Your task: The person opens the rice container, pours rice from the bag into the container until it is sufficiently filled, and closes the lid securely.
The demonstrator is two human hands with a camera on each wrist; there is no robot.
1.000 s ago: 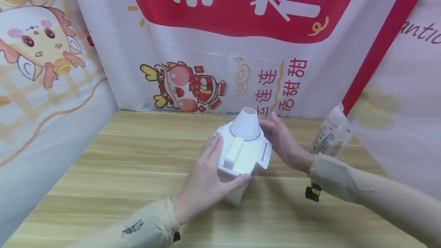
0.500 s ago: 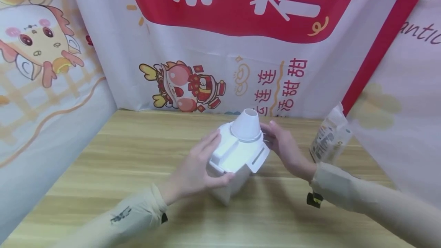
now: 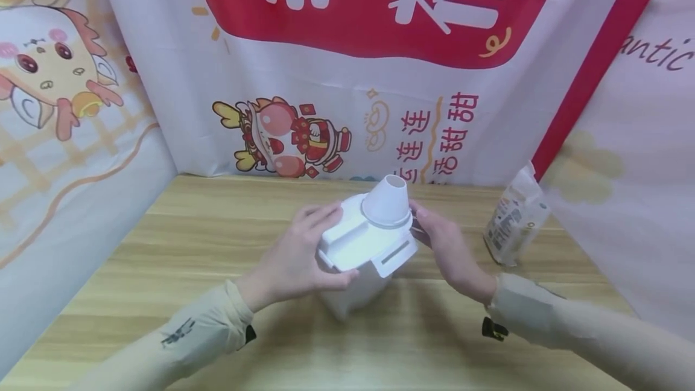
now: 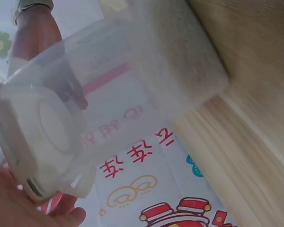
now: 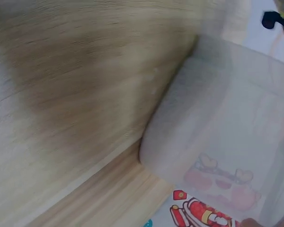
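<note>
A tall translucent storage container [image 3: 361,288] with a white lid [image 3: 350,249] stands on the table between both hands. A white cone-shaped spout [image 3: 385,203] rises from the lid, and a slotted tab [image 3: 398,256] sticks out at its near right edge. In the left wrist view, pale, fine-looking contents [image 4: 184,56] fill the container's lower part. My left hand [image 3: 293,255] grips the lid's left side, thumb at the near edge and fingers over the far side. My right hand [image 3: 450,246] holds the right side close under the spout, its fingertips partly hidden behind the lid.
A white printed bag [image 3: 516,219] stands at the back right of the wooden table [image 3: 217,222], past the right hand. A printed cloth [image 3: 304,71] hangs along the table's back edge, with more printed cloth [image 3: 70,155] at the left.
The container has turned clockwise as seen from above, its tab swinging from the right toward the front. My left hand has moved left with the lid; the right hand has stayed close beside it.
</note>
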